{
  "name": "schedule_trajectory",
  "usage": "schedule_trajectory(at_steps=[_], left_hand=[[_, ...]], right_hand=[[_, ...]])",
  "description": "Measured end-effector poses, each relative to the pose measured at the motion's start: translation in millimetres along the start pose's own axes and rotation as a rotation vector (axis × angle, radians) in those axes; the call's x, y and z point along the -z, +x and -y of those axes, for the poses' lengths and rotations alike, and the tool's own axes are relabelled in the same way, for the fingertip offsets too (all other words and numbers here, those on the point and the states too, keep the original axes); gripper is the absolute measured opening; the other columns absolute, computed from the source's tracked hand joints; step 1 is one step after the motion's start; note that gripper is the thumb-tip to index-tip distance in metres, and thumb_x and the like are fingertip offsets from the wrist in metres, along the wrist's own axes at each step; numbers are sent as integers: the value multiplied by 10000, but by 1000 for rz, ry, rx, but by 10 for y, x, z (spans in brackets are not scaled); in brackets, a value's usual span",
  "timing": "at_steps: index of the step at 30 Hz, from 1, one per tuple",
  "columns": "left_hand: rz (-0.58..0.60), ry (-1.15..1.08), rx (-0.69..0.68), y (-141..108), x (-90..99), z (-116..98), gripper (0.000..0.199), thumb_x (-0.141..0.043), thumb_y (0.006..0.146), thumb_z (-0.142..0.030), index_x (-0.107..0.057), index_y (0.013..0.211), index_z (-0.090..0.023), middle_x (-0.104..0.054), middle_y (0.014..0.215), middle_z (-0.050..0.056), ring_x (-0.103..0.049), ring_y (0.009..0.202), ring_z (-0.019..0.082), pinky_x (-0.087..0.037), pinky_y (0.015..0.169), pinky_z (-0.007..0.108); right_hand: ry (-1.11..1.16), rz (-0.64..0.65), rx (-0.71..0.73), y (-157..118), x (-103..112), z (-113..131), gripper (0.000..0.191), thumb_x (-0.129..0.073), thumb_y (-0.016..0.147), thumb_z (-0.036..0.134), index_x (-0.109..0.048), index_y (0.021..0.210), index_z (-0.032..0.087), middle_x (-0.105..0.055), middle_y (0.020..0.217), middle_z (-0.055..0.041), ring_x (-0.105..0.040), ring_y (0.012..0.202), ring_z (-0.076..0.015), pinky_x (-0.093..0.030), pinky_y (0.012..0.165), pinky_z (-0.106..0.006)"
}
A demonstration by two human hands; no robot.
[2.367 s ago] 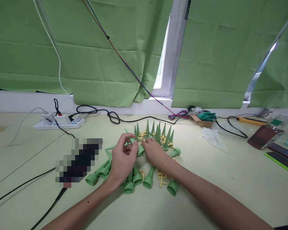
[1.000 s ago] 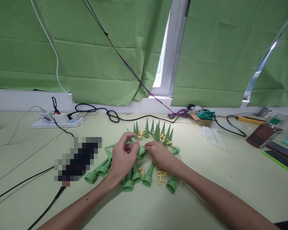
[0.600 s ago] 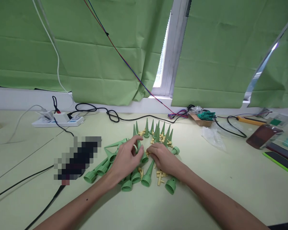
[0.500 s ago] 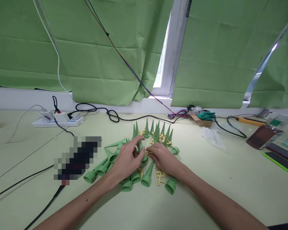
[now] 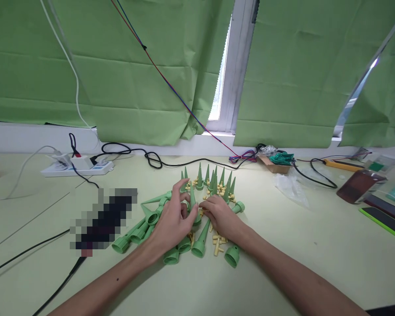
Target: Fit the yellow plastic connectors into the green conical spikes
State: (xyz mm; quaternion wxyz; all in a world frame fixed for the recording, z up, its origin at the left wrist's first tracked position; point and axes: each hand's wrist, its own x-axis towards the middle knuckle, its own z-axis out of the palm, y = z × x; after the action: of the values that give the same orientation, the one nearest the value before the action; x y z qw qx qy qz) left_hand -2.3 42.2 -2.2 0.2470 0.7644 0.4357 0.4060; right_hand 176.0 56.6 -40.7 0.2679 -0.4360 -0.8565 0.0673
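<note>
My left hand (image 5: 177,215) grips a green watering spike (image 5: 193,199), its thumb and fingers around it and the point upward. Close against that spike, my right hand (image 5: 222,215) pinches a small yellow valve piece (image 5: 201,212), mostly hidden by the fingertips. Behind the hands, several green spikes (image 5: 200,177) stand upright with yellow pieces at their bases. More green spikes (image 5: 138,235) lie on their sides to the left of and below my left hand. Loose yellow T-shaped pieces (image 5: 218,246) lie below my right hand, beside another lying spike (image 5: 232,256).
A pixelated dark object (image 5: 107,219) with a cable lies at left. Behind it is a white power strip (image 5: 77,168). Along the back runs a black cable (image 5: 197,160) to a small cardboard box (image 5: 274,165). At right are a plastic bag (image 5: 291,189), a dark red box-like object (image 5: 360,188) and a green-edged phone (image 5: 386,224).
The left index finger has lifted away from the spike tip, showing more of the spike. The right hand keeps its pinch beside it. The whole view has shifted slightly.
</note>
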Motion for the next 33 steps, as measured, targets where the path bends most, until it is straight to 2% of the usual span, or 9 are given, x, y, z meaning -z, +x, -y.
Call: schedule_trajectory(at_steps=[7,10,13,15,18,20,28,33], left_hand=[[-85,16,29,11,-2,5,552,-507,910,-339,-232,1386,-281,-498,858,-33,-395,450,48,-320,457,178],[-92,76,44,21,6,27,504,-512,907,-356,-286,1347,-259,-557,878,-16,-432,457,61,-333,470,192],[-90,124,40,34,20,43,373,-513,907,-373,-393,1236,-244,-612,910,-1,-444,454,70,-341,479,208],[-79,149,37,45,28,53,257,-504,913,-384,-457,1117,-235,-609,796,-28,-433,445,82,-333,483,215],[-77,200,39,60,36,71,172,-503,916,-395,-487,953,-228,-448,524,-86,-405,436,111,-307,491,220],[-80,222,38,70,38,86,172,-506,916,-395,-483,894,-226,-382,475,-96,-386,434,116,-294,496,223],[-26,273,29,84,33,151,198,-496,924,-400,-466,838,-224,-449,546,-73,-410,484,118,-292,516,223],[26,236,41,90,34,178,222,-459,938,-416,-416,834,-225,-476,648,-56,-422,512,114,-293,510,223]], right_hand=[[-59,-6,11,-7,-43,-14,249,-465,917,15,-634,1029,160,-572,889,-69,-506,913,-207,-408,792,-305],[-51,-23,19,-5,-55,-23,240,-462,921,18,-629,1018,160,-570,884,-70,-503,896,-211,-419,786,-314],[-16,-58,13,-5,-62,-23,230,-462,929,27,-621,1035,156,-578,902,-79,-503,903,-221,-437,794,-332],[31,-87,7,-7,-64,-15,230,-460,937,39,-613,1057,163,-581,925,-82,-504,923,-226,-449,801,-340],[106,-138,15,-12,-66,3,223,-443,958,68,-606,1061,179,-577,960,-84,-504,943,-225,-464,798,-337],[136,-168,27,-16,-65,16,223,-425,967,77,-601,1059,179,-570,972,-86,-506,942,-221,-470,797,-335],[186,-247,16,-24,-26,61,290,-376,943,35,-560,1117,178,-530,1008,-92,-536,918,-212,-489,809,-347],[224,-249,6,-29,1,103,297,-357,955,57,-522,1166,187,-523,1040,-92,-565,882,-204,-502,786,-344]])
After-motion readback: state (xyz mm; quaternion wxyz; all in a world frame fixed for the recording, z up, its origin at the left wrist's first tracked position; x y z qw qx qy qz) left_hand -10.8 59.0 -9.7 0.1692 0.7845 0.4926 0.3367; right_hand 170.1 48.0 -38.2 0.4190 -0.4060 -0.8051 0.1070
